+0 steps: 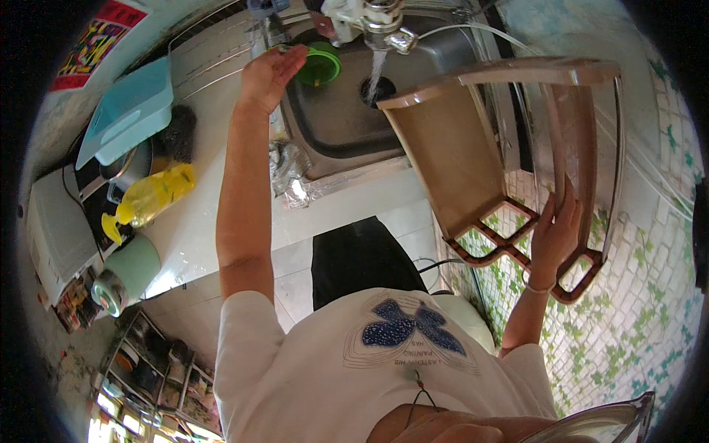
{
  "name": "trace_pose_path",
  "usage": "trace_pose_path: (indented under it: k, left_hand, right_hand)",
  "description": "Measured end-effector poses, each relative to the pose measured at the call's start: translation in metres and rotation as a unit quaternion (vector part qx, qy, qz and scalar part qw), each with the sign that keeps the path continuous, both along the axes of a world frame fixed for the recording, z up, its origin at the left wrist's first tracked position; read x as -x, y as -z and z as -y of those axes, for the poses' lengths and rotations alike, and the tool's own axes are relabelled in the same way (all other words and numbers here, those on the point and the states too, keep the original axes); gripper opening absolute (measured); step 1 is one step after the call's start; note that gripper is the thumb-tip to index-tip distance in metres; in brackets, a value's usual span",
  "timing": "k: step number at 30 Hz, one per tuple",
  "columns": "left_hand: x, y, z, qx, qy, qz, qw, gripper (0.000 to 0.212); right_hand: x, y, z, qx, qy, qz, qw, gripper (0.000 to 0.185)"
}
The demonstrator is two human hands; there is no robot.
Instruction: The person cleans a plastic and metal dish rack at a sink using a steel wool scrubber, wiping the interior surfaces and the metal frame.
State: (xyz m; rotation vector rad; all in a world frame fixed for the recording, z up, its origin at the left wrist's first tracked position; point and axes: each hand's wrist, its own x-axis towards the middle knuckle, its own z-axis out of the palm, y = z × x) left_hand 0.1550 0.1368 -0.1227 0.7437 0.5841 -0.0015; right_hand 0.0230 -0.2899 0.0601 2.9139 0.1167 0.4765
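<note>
My left hand [274, 75] reaches over the left rim of the sink, fingers stretched to the edge of a small green plastic bowl [324, 62]. Whether the fingers grip anything cannot be told. On the right, my right hand [555, 235] holds a brown plastic rack with metal rods [465, 160] by one of its long side pieces. This rack is tilted, its far end over the sink and its near end, with open loops, past the counter. Water runs from a metal faucet [383, 27] into the dark drain [378, 91] of the stainless steel sink [349, 124].
Crumpled clear plastic [289, 169] lies on the counter beside the sink. Further left are a yellow pump bottle [158, 194], a light blue plastic basin [130, 111] and a pale green flask [127, 271]. A white hose [482, 26] runs behind the rack along the right wall.
</note>
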Motion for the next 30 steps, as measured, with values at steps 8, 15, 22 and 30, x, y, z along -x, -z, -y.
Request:
trace_pose_path:
  k: [8,15,22,30]
  left_hand:
    - [-0.014,0.006,0.034,-0.178,-0.048,0.116,0.976,0.055]
    - [0.090,0.017,0.068,-0.180,0.001,0.007,0.984,0.054]
    - [0.201,0.033,0.079,-0.202,0.021,-0.013,0.979,0.036]
    - [0.256,0.008,0.068,-0.179,-0.054,-0.085,0.979,0.020]
  right_hand:
    - [-0.005,-0.012,-0.016,-0.067,-0.015,0.000,0.998,0.036]
    - [0.008,-0.020,-0.001,-0.089,-0.015,-0.023,0.996,0.039]
    - [0.013,-0.037,-0.007,-0.085,-0.030,-0.037,0.995,0.039]
    - [0.045,-0.014,-0.065,-0.376,-0.237,-0.097,0.891,0.009]
